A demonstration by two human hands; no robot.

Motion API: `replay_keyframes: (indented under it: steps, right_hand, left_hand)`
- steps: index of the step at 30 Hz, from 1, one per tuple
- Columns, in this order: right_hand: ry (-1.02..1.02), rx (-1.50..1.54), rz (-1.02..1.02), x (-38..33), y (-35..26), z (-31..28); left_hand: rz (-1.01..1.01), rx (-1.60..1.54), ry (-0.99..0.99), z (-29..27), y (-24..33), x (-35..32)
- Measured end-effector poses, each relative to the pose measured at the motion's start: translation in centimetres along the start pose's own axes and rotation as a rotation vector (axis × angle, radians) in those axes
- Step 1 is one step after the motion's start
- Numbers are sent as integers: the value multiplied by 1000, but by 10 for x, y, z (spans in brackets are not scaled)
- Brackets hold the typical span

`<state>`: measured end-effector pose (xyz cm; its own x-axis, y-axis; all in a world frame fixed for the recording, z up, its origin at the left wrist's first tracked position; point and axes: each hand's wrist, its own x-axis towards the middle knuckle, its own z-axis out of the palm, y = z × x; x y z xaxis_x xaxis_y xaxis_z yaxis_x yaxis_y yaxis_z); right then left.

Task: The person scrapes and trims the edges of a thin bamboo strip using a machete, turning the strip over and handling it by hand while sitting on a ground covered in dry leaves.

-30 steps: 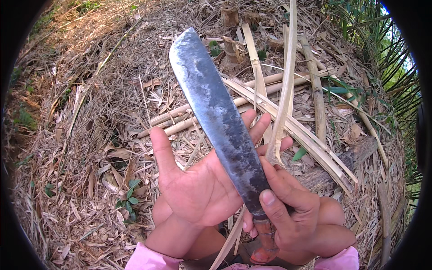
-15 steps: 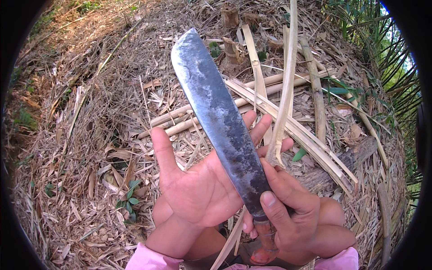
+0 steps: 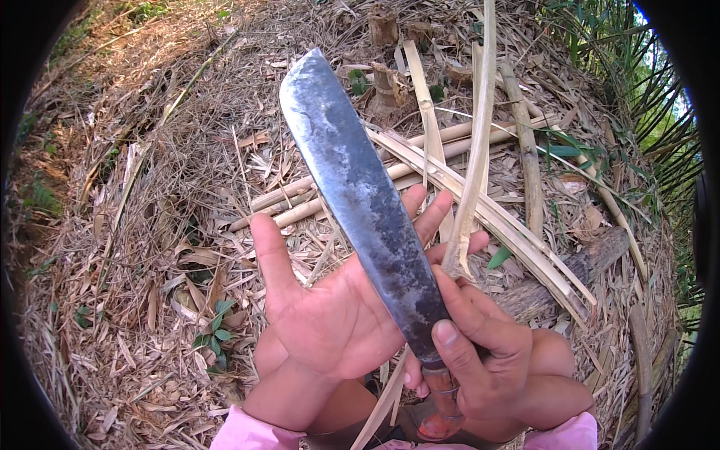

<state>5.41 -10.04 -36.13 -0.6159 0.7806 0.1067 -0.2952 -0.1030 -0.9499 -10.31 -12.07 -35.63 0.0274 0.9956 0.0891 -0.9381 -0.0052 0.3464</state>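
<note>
A machete (image 3: 363, 202) with a broad, dark-mottled blade and a bright edge slants up and to the left, its square tip raised. My right hand (image 3: 495, 360) grips it where the blade meets the reddish wooden handle (image 3: 444, 394), thumb pressed on the blade's flat. Behind the blade, my left hand (image 3: 334, 322) is open, palm up and fingers spread; the blade crosses in front of it. A long pale bamboo strip (image 3: 478, 142) passes over the left fingertips down to the right hand's fingers. Whether those fingers also hold the strip, I cannot tell.
Split bamboo strips (image 3: 517, 232) and thin poles (image 3: 525, 142) lie crossed on dry leaf litter ahead. A dark log (image 3: 592, 259) rests at the right. Cut bamboo stumps (image 3: 386, 86) stand farther off. A small green plant (image 3: 216, 334) grows at the left.
The machete's tip has swung slightly left, tilting the blade a little more. Both hands stay nearly in place.
</note>
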Motion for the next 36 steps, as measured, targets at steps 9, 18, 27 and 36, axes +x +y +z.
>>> replay_keyframes:
  steps: [9, 18, 27, 36]
  right_hand:
    - [11, -35, 30, -1, -2, 3]
    - [-42, -43, 94, -2, -4, -3]
    - [-91, -87, -34, -2, 5, -6]
    - [-100, -99, -2, -2, 1, -5]
  left_hand:
    - [14, -13, 12, 0, -1, -1]
    - [3, -7, -33, -2, 1, 0]
    - [-3, -18, 0, 1, 0, -1]
    - [11, 5, -14, -1, -1, -1]
